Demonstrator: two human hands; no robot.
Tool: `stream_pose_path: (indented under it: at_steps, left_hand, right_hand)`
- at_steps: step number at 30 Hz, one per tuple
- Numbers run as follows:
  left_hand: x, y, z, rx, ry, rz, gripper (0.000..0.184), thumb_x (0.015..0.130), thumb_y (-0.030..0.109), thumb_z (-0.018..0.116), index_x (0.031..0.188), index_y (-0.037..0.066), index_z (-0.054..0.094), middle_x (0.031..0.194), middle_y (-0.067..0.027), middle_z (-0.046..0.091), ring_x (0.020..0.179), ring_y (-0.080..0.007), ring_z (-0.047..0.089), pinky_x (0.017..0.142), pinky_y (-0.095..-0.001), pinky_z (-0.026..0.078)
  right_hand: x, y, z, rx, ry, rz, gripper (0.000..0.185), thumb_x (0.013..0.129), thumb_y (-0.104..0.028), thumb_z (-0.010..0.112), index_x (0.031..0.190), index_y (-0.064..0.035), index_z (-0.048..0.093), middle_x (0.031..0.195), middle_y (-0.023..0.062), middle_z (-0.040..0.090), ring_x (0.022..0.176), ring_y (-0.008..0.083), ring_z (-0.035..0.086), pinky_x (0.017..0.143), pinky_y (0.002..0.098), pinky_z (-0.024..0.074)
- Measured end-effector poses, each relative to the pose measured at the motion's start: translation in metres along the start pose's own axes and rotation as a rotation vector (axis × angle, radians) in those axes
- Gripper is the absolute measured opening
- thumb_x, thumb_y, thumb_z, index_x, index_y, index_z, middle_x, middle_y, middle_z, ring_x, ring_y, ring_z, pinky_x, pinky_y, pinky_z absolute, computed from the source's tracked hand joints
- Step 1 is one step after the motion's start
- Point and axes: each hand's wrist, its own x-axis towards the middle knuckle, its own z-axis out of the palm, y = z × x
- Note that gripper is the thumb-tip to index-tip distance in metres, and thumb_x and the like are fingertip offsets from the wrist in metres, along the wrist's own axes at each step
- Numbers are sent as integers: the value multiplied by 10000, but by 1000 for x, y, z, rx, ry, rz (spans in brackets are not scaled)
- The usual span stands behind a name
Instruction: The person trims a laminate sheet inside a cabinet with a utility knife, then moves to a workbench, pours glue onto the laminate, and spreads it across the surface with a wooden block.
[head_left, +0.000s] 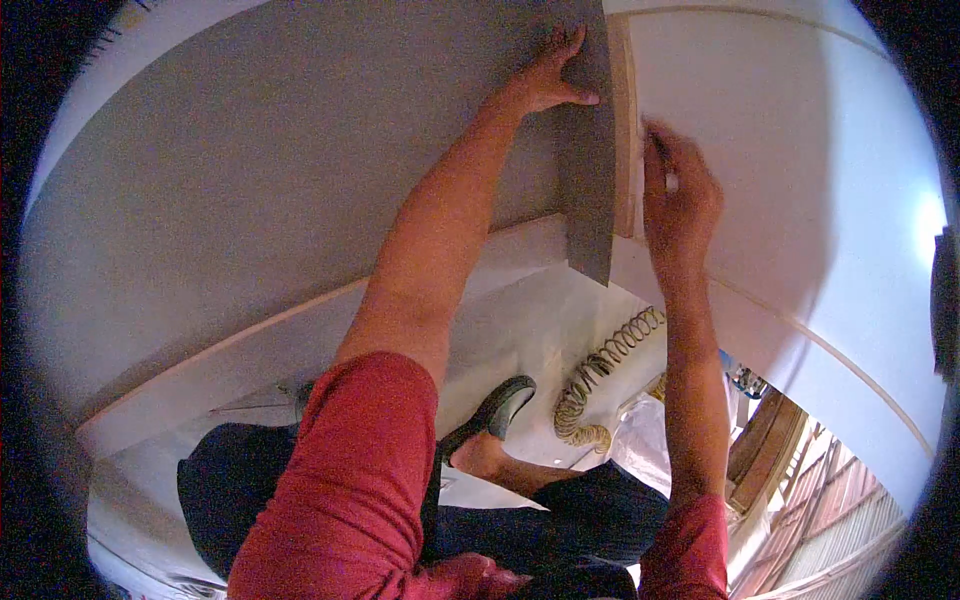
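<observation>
My left hand (555, 80) is spread with its fingers apart on the grey panel (300, 150), close to the panel's right edge. A darker grey strip (590, 200) runs down beside it, next to a thin wooden edge (622, 130) of the white panel (740, 110). My right hand (683, 185) is raised in front of the white panel, just right of that wooden edge. Its fingers are curled together and blurred at the tips; anything between them is too small to make out.
A coiled hose (590, 385) lies on the pale floor (530, 320) below the panels. My foot in a dark sandal (505, 405) rests near it. A clear plastic bag (640, 435) and wooden pieces (765, 450) are at the lower right. A pale board (250, 345) borders the grey panel's bottom.
</observation>
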Motion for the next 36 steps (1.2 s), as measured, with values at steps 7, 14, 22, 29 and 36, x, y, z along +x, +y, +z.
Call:
stream_pose_path:
  at_steps: [7, 14, 22, 29, 36]
  left_hand:
    - [-3, 10, -7, 1, 19, -16, 1347, 653, 501, 936, 1665, 231, 90, 1713, -220, -15, 1582, -393, 34, 1276, -514, 187]
    - [-3, 10, -2, 27, 124, 91, 1318, 652, 473, 939, 1662, 204, 136, 1711, -226, 14, 1583, -387, 47, 1279, -488, 191]
    - [5, 9, -3, 37, 124, 121, 1300, 663, 490, 929, 1661, 208, 146, 1717, -206, 18, 1584, -377, 73, 1277, -484, 209]
    - [-1, 7, -3, 94, 128, 95, 1300, 691, 526, 910, 1663, 210, 107, 1708, -226, 62, 1565, -403, 161, 1271, -484, 238]
    - [-21, 67, -42, -124, -152, -227, 1128, 856, 277, 843, 1661, 122, 68, 1732, -159, 8, 1594, -327, 58, 1294, -483, 138]
  right_hand:
    - [111, 49, 84, -323, 21, -264, 380, 928, -120, 649, 1305, -161, 669, 1193, 66, 721, 1050, 311, 666, 888, 442, 567]
    - [114, 52, 99, -536, 45, -368, 452, 866, -131, 644, 1313, -194, 655, 1211, 27, 701, 1031, 304, 646, 865, 433, 567]
    - [136, 54, 90, -560, -67, -394, 431, 861, -105, 626, 1286, -162, 670, 1189, 48, 708, 1006, 308, 641, 854, 436, 556]
    - [60, 23, 68, -587, -211, -299, 369, 884, -114, 588, 1241, -118, 682, 1054, 97, 718, 969, 318, 637, 802, 453, 539]
    - [-53, 3, 22, -599, -462, -168, 384, 844, -90, 614, 1223, -69, 668, 1010, 113, 700, 969, 316, 632, 809, 463, 539]
